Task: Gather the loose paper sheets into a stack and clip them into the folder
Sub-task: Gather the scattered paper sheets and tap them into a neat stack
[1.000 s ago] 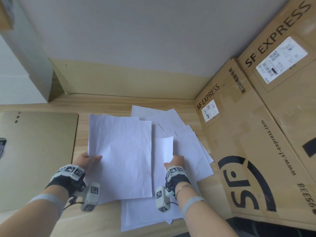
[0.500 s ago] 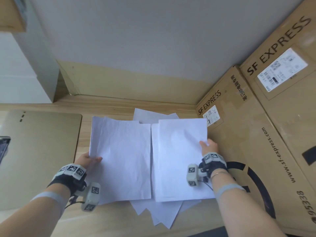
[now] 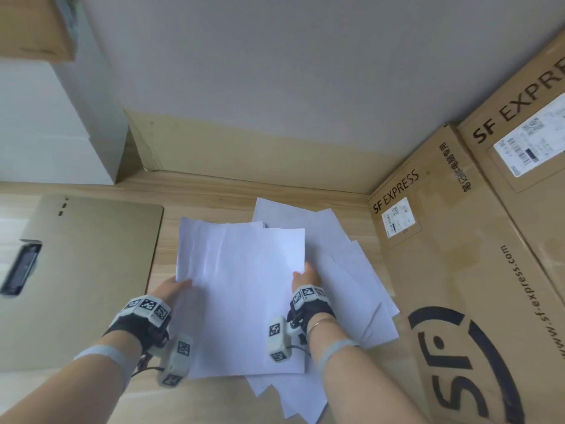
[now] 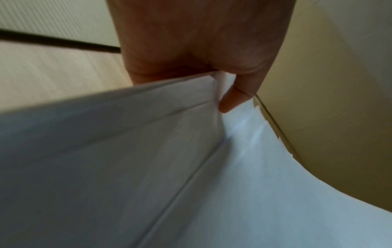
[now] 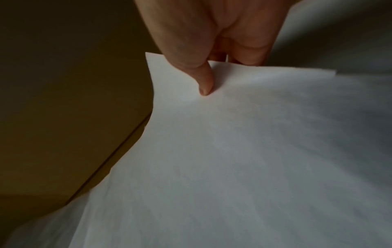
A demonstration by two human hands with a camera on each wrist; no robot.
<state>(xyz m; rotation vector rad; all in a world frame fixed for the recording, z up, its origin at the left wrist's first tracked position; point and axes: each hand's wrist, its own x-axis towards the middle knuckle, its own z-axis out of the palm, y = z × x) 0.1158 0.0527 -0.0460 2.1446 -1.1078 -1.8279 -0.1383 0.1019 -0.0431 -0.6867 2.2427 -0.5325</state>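
Note:
In the head view my left hand (image 3: 174, 287) grips the left edge of a few white sheets (image 3: 195, 255), thumb on top. My right hand (image 3: 304, 278) pinches the right edge of another white sheet (image 3: 253, 301) that lies over those sheets. The left wrist view shows my left hand (image 4: 220, 94) pinching a thin stack of paper (image 4: 127, 142). In the right wrist view my right hand (image 5: 210, 77) pinches a single sheet (image 5: 233, 151) with its thumb on top. More loose sheets (image 3: 345, 270) lie fanned on the wooden desk (image 3: 214, 402) below and to the right. A gold folder (image 3: 91, 270) lies flat at the left.
Large SF Express cardboard boxes (image 3: 474, 270) stand close along the right side. A dark clip-like part (image 3: 20, 267) sits at the folder's left edge. A grey wall and wooden ledge (image 3: 244, 182) close the back. A white cabinet (image 3: 61, 133) stands at the far left.
My right hand has carried its sheet left, from beside the left hand's sheets to on top of them. The left hand has stayed in place, holding its sheets.

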